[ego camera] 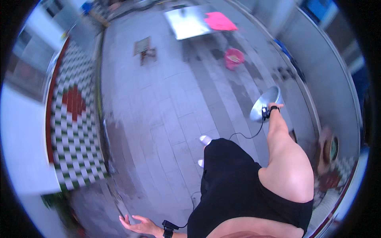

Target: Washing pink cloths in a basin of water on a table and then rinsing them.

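A shiny metal basin [265, 102] hangs tilted at my right side, away from my body. My right hand [275, 106] is at its near rim and appears to grip it, though the fingers are partly hidden. A black wrist device [265, 113] with a cable sits at that wrist, in front of part of the basin. At the lower left, my left hand [141, 225] is held out with its fingers apart and nothing in it. Another black device [168, 229] is strapped to the left wrist.
Paved floor [166, 110] lies ahead. Farther off stand a small wooden stool [143, 46], a pink bucket [233, 58] and a low table [189, 23] with a bright pink cloth [220, 21]. A checkered tiled wall [77, 145] runs along the left. Near the right wall is a blurred round container [334, 148].
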Tool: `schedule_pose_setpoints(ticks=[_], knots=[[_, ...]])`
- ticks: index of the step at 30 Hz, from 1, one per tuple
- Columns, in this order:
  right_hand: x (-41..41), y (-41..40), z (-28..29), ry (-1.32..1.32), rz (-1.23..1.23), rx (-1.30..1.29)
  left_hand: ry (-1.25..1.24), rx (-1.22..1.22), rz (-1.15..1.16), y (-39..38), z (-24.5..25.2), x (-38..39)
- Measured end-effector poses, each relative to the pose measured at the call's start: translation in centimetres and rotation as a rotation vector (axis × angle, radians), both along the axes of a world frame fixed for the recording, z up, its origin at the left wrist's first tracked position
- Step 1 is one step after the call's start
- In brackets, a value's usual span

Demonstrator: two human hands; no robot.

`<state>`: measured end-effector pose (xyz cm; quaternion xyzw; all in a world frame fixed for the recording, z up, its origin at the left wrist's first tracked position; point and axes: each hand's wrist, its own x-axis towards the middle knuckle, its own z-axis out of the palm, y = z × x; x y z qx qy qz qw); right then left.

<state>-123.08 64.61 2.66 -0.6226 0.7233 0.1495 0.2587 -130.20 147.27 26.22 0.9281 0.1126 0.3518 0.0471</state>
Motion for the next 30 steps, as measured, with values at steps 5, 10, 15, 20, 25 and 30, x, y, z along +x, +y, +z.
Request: schedule_pose_setpoints(ticks=[5, 10, 15, 20, 25, 30], knots=[[-15.0, -13.5, -7.4, 0.247, 0.156, -0.069, -0.336, 0.396, -0.161, -9.9, 4.5, 13.4], [-22.2, -4.4, -9.5, 0.132, -0.011, 0.201, -0.245, 0.427, -0.287, -23.3, 5.6, 21.2], [-31.4, 1.8, -9.2, 0.101, -0.098, 0.286, -0.226, 0.387, -0.577, -37.5, 7.0, 31.2], [-43.2, -0.9, -16.8, -0.099, -0.108, 0.036, -0.230, 0.313, -0.786, -53.2, 3.1, 40.7], [-41.1, -0.5, -19.2, -0.314, -0.866, -0.029, -0.323, 0.390, -0.912, -65.6, 4.1, 43.6], [-39.8, -1.8, -18.1, -0.461, -1.054, -0.016, -0.309, 0.374, -0.979, -72.4, 4.5, 48.7]])
